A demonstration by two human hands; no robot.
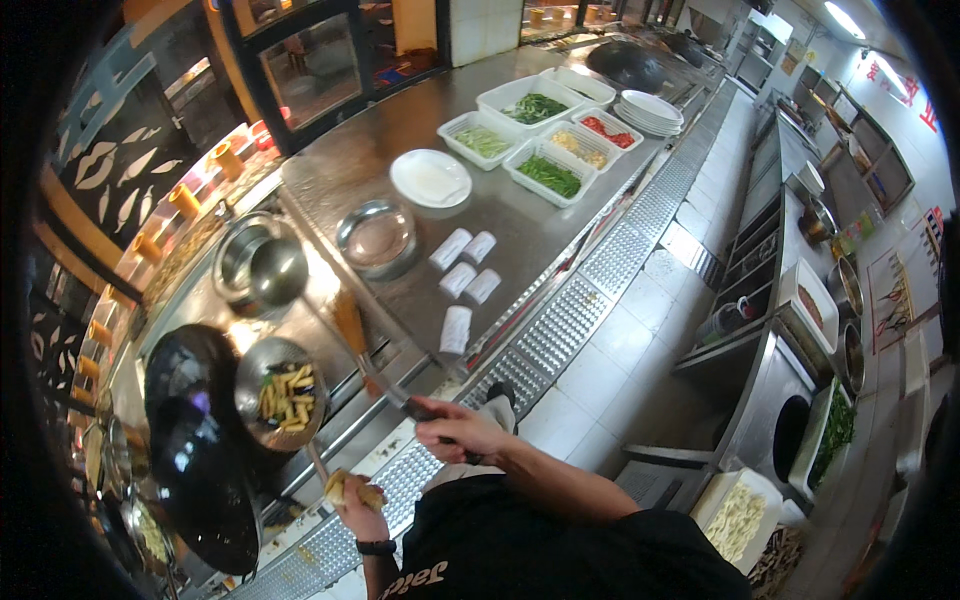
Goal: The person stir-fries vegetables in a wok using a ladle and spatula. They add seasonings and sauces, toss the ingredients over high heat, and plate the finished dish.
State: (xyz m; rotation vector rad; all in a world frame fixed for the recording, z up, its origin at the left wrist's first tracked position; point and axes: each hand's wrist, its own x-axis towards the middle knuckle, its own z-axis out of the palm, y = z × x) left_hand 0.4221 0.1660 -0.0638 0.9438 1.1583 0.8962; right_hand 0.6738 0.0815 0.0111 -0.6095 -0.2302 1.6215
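Note:
My right hand is closed round the dark handle of a long steel ladle, whose round bowl hangs by a metal pot on the range. In my left hand is a folded yellowish cloth, wrapped about a handle that leads up to a round steel strainer or pan. Pale fried strips with some dark green and purple bits lie in that vessel. It sits beside a large black wok. A wooden-handled brush lies partly behind the ladle shaft.
On the steel counter are a white plate, a metal bowl, several paper slips, baskets of cut vegetables and stacked plates. A shelf counter with trays runs along the right, across a tiled aisle.

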